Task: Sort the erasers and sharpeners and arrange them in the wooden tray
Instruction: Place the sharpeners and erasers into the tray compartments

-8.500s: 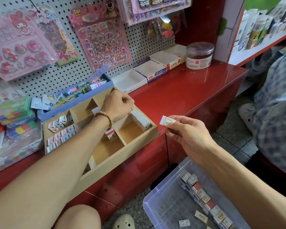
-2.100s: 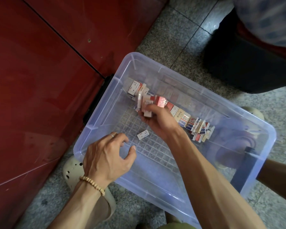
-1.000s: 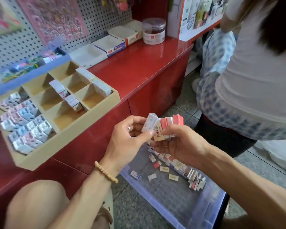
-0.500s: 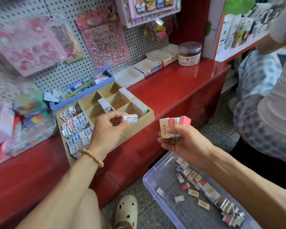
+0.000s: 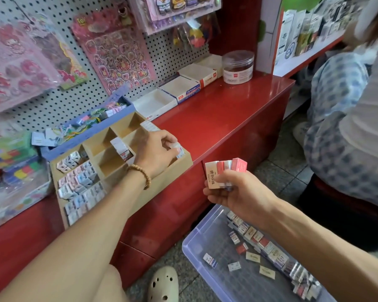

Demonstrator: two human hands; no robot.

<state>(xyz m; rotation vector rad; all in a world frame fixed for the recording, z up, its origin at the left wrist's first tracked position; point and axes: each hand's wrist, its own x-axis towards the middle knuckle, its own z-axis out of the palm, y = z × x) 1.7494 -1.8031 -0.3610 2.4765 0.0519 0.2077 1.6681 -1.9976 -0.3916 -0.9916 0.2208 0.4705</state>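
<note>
The wooden tray (image 5: 179, 166) sits tilted on the red counter (image 5: 223, 118), split into compartments. Its left section holds rows of small boxed items (image 5: 79, 184), and a short stack of erasers (image 5: 121, 149) stands in a middle cell. My left hand (image 5: 156, 152) reaches over the tray's front right compartment and pinches a small white eraser (image 5: 176, 147) at the fingertips. My right hand (image 5: 236, 192) hovers in front of the counter, gripping a fanned stack of white and red erasers (image 5: 224, 171).
A clear plastic bin (image 5: 196, 240) with several loose erasers lies on the floor at lower right. Open white boxes (image 5: 155, 103) and a clear jar (image 5: 238, 66) line the counter's back. A blue box (image 5: 85, 131) stands behind the tray. Another person (image 5: 347, 127) stands at right.
My left hand has carried the small white eraser forward and down into the tray's front right compartment. My right hand keeps its stack in about the same place.
</note>
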